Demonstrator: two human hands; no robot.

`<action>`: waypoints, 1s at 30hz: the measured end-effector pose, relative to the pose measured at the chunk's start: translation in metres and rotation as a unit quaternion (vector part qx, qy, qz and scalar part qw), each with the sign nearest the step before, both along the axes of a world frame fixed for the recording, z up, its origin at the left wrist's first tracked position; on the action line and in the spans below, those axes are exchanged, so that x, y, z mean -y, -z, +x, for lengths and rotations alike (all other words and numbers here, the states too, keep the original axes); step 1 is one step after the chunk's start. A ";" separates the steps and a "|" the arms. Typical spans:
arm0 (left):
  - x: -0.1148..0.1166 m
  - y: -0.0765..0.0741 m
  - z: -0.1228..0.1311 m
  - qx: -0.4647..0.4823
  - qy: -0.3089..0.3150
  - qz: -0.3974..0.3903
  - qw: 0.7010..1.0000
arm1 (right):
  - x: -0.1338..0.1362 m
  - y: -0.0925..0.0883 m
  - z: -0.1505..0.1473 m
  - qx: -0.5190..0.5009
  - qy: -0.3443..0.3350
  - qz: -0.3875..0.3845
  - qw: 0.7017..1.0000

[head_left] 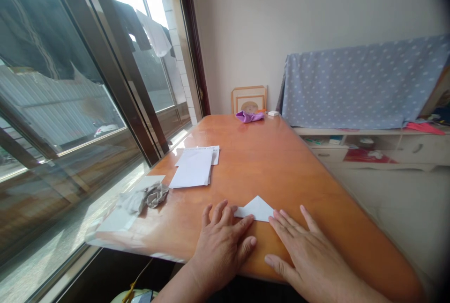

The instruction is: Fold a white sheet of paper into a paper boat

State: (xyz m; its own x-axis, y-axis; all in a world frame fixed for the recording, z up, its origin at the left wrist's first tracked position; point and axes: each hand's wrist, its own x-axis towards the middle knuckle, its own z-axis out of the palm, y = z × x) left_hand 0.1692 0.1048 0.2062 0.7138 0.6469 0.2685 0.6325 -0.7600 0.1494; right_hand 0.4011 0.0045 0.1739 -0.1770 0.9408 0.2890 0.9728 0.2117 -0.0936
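Observation:
A folded white paper (pixel 256 210) with a pointed triangular top lies flat on the orange wooden table (pixel 281 172), near its front edge. My left hand (pixel 221 247) rests palm down with spread fingers, its fingertips on the paper's left end. My right hand (pixel 302 251) lies flat to the right, its fingers against the paper's lower right side. The paper's lower part is hidden beneath my fingers.
Loose white paper sheets (pixel 192 168) and a crumpled grey cloth (pixel 147 198) lie to the left. A purple cloth (pixel 249 116) and a framed picture (pixel 249 100) stand at the far end. A glass window runs along the left; a dotted blue cloth (pixel 362 83) covers furniture at right.

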 end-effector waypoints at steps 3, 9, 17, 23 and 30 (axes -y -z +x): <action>-0.003 -0.001 -0.007 -0.011 -0.005 0.005 1.000 | 0.000 0.003 0.001 -0.002 0.000 0.005 1.000; -0.008 -0.004 -0.019 -0.025 -0.023 0.006 0.999 | -0.001 0.003 0.001 -0.001 0.001 0.003 1.000; -0.011 -0.005 -0.032 -0.016 -0.037 0.026 0.999 | 0.000 -0.002 -0.001 0.007 0.010 -0.017 1.000; -0.003 -0.008 -0.022 0.060 -0.068 0.041 0.995 | 0.000 0.001 0.000 0.002 0.010 -0.018 1.000; 0.010 -0.002 0.016 0.029 0.121 -0.015 0.992 | 0.000 0.003 -0.001 0.006 0.007 -0.024 1.000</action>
